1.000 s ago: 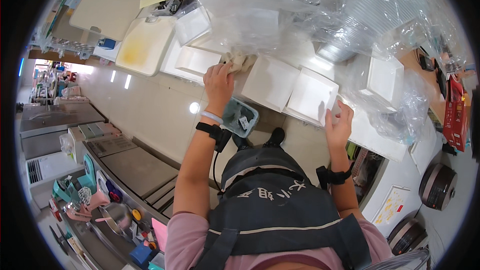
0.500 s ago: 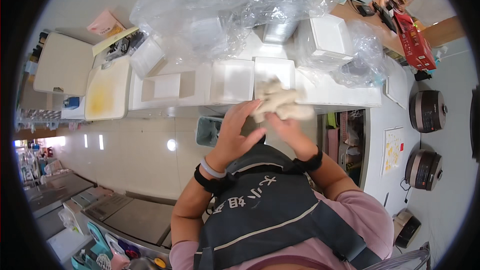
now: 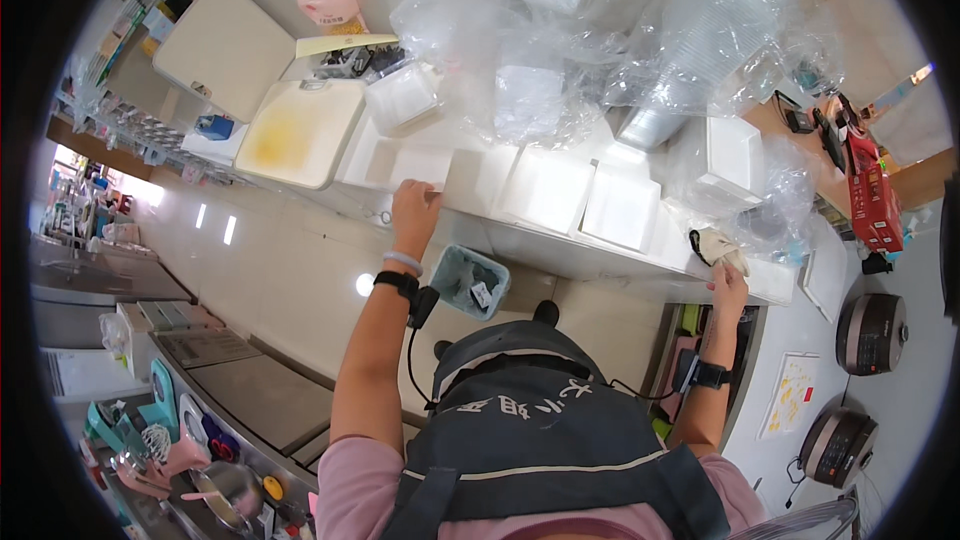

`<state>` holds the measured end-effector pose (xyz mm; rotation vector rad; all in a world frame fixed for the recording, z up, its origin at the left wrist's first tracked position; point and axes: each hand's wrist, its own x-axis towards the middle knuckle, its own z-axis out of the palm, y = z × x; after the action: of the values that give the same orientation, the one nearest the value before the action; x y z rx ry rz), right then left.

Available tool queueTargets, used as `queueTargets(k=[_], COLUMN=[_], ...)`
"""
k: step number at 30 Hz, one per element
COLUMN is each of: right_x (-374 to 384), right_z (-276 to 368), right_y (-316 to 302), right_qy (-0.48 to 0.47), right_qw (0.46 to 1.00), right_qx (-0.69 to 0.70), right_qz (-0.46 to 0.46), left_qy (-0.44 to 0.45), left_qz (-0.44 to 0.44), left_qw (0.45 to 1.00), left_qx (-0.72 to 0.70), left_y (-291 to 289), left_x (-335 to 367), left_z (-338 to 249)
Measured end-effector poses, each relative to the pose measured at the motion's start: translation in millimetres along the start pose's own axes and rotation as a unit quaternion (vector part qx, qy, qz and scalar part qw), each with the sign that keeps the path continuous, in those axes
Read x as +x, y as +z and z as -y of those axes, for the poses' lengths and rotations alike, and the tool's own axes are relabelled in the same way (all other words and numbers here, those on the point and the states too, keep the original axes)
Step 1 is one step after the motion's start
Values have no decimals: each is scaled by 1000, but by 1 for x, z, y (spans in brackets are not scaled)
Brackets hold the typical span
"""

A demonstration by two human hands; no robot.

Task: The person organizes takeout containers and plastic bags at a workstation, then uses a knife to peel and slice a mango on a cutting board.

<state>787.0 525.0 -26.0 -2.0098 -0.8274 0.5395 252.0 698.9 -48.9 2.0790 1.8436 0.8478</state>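
My left hand (image 3: 413, 214) reaches out to the near edge of the white counter (image 3: 560, 250) and touches a white square container (image 3: 421, 168). Several more white foam containers (image 3: 548, 187) lie in a row to its right. Far to the right, my right hand (image 3: 727, 282) rests at the counter's edge, its fingers on a beige cloth (image 3: 715, 245). Both wrists wear dark bands.
Crumpled clear plastic bags (image 3: 640, 30) cover the back of the counter. A cream cutting board (image 3: 300, 130) lies at the left. A small teal bin (image 3: 466, 282) hangs below the counter edge. Rice cookers (image 3: 872, 332) stand on the floor at right; steel units (image 3: 200, 380) at left.
My hands were together in front of me at the containers. Now they have parted: the left went left to a white container, the right went far right with the cloth.
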Motion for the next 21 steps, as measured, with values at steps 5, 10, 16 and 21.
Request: queueTargets(k=[5, 10, 16, 21], right_x=[-55, -107, -107, -82], right_z=[73, 123, 158, 141], right_y=[29, 114, 140, 156], right_qy=[-80, -32, -23, 33], right_qw=[994, 865, 863, 881], right_qx=[27, 195, 176, 158], right_qz=[64, 461, 473, 445], left_qy=[143, 281, 311, 219], left_qz=[-56, 67, 16, -25], left_qw=[987, 957, 950, 975], left_qx=[-46, -6, -29, -33], left_y=[-27, -44, -45, -44], left_x=[-33, -83, -99, -109], left_z=[-60, -129, -169, -148])
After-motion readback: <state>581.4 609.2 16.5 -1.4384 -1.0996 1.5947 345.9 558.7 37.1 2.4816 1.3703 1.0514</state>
